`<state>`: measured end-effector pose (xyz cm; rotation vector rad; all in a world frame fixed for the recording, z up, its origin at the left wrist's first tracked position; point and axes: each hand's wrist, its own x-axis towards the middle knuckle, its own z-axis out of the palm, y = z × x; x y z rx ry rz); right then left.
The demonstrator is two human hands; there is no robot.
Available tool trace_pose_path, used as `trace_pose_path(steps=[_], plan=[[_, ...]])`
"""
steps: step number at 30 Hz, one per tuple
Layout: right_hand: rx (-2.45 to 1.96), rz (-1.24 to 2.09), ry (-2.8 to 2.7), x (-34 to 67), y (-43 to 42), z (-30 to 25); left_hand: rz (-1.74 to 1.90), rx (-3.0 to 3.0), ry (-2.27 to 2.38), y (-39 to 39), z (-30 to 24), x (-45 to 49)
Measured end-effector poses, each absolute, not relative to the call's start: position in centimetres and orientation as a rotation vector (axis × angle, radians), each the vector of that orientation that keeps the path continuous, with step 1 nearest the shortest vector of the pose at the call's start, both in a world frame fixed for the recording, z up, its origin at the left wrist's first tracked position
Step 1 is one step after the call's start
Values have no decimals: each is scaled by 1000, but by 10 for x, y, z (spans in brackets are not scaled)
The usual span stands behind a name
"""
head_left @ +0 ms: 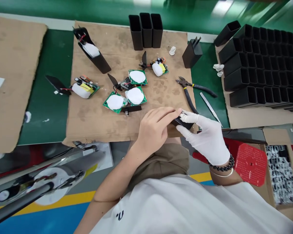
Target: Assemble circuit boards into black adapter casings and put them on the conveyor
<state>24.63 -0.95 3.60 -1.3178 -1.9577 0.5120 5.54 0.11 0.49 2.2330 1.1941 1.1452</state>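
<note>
My left hand (153, 130) and gloved right hand (203, 136) grip a black casing (177, 122) between them; diagonal cutters (184, 83) just beyond, white-topped circuit boards (136, 95) left.

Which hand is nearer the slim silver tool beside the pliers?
Right. The gloved right hand is just on the near side of the slim silver tool; the bare left hand is farther off, to its left.

The black box-shaped plastic case (179, 122) was smooth and faintly glossy; the three black rectangular plastic tubes (147, 36) looked matt. The flat brown cardboard sheet (161, 92) was dull and blotched, the white fitted cloth glove (211, 139) matt.
</note>
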Motion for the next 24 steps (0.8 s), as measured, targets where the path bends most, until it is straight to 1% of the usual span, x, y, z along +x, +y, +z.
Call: trace_pose_path(steps=[3,5,9,11,15,17,20,24], plan=[[-1289,436,-2007,246,-7,39,1168,2238,1206,1,-5,55],[-1251,347,-2062,245,-7,44,1193,2093,1172,2,-8,52],[-1225,165,-1957,238,-12,47,1485,1642,1144,1,-5,43],[-1214,209,-1904,233,-14,39,1619,1505,1194,-1,-2,37],[-1250,454,-1906,230,-12,20,1699,1467,1326,-7,-1,27],[-1322,618,-1818,231,-7,17,1719,1504,1389,-10,-2,24],[-1348,1009,-1345,232,2,20,1798,1547,1472,-14,-4,19],[-1095,1654,-499,226,5,30,2020,1338,1642,-15,-1,3]])
